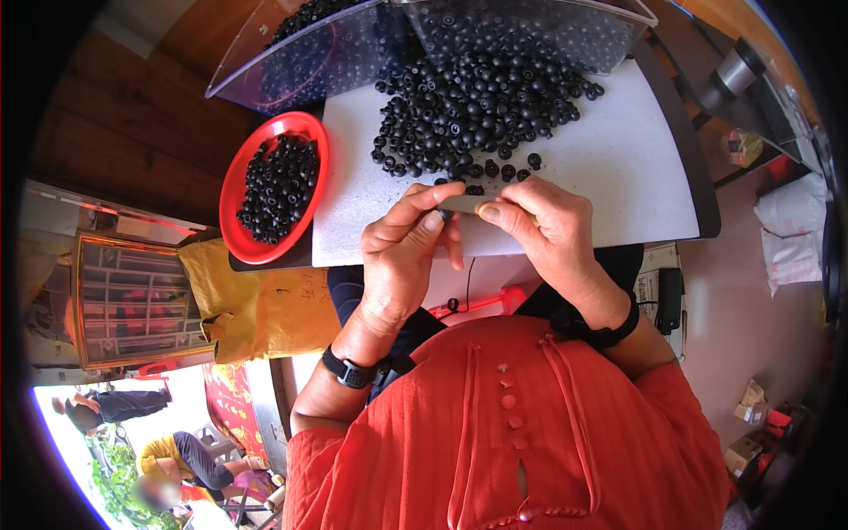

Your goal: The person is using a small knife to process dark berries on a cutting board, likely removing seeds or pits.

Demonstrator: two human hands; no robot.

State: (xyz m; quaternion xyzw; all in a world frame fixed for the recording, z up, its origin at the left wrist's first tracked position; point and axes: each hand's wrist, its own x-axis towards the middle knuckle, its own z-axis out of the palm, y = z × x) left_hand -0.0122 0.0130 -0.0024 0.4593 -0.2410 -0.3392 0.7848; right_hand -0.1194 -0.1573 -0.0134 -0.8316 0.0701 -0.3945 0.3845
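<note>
My left hand (395, 256) is closed in a pinch near the front of the white board (349, 190). A small dark piece shows at its thumb tip, mostly hidden by the fingers; it looks like one of the loose black parts. My right hand (555, 231) grips a flat grey blade-like strip (461, 204) between thumb and fingers. The strip's far end reaches the left fingertips. Just beyond both hands spreads a heap of small round black parts (477, 110), each with a hole or neck. Several lie loose at the heap's near edge.
A red oval dish (231, 216) of black parts stands left of the board. Behind the heap, a clear plastic bin (305, 66) lies tipped, with more parts inside. A yellow sack (256, 305) is at the left. Two people are in the lower-left background. White bags (789, 234) sit far right.
</note>
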